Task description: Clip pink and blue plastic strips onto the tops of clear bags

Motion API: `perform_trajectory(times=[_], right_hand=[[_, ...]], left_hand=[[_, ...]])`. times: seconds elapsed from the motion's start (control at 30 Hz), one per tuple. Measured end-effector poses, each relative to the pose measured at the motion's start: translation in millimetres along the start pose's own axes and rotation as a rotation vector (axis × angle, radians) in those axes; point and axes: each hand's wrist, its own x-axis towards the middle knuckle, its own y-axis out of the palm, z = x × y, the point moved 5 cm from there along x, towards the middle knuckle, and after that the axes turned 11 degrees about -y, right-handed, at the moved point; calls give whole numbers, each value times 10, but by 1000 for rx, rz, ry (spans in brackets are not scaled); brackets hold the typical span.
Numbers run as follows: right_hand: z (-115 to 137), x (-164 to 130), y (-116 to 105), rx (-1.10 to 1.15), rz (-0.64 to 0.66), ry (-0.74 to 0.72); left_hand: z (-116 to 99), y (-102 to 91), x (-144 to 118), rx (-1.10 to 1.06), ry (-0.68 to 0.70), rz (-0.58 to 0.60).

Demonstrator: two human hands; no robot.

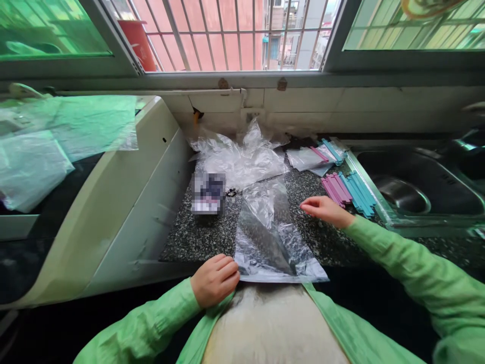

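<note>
A clear plastic bag (261, 237) lies flat on the speckled dark counter in front of me, its lower edge hanging at the counter's front. My left hand (215, 279) is closed at the bag's lower left corner, fingers curled against its edge. To the right of the bag, my right hand (329, 210) hovers with thumb and fingers pressed together; nothing shows between them. Just beyond it lie a row of pink sealing clips (336, 189) and a row of blue sealing clips (357, 193).
Crumpled clear plastic (242, 156) is heaped against the wall. Smaller bags (305, 159) with loose clips lie at the back right. A metal sink (420, 182) borders the right side. A pale appliance (129, 202) stands left, beside a blurred-out item (208, 193).
</note>
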Motion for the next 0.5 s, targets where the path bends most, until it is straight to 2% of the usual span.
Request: perform_trajectory(times=[0.07, 0.13, 0.23, 0.3, 0.4, 0.5], right_hand=[[-123, 255, 64, 194, -29, 172], [-153, 462, 176, 325, -15, 253], [-93, 642, 307, 358, 34, 223], [-59, 668, 309, 310, 29, 185], [-61, 616, 209, 201, -2, 158], [-103, 540, 63, 105, -33, 149]], left_hand=[[-17, 34, 11, 26, 33, 20], [-27, 55, 23, 39, 63, 62], [1, 36, 75, -2, 109, 158], [83, -5, 171, -64, 94, 196], [326, -32, 438, -56, -73, 119], [571, 121, 746, 90, -289, 82]])
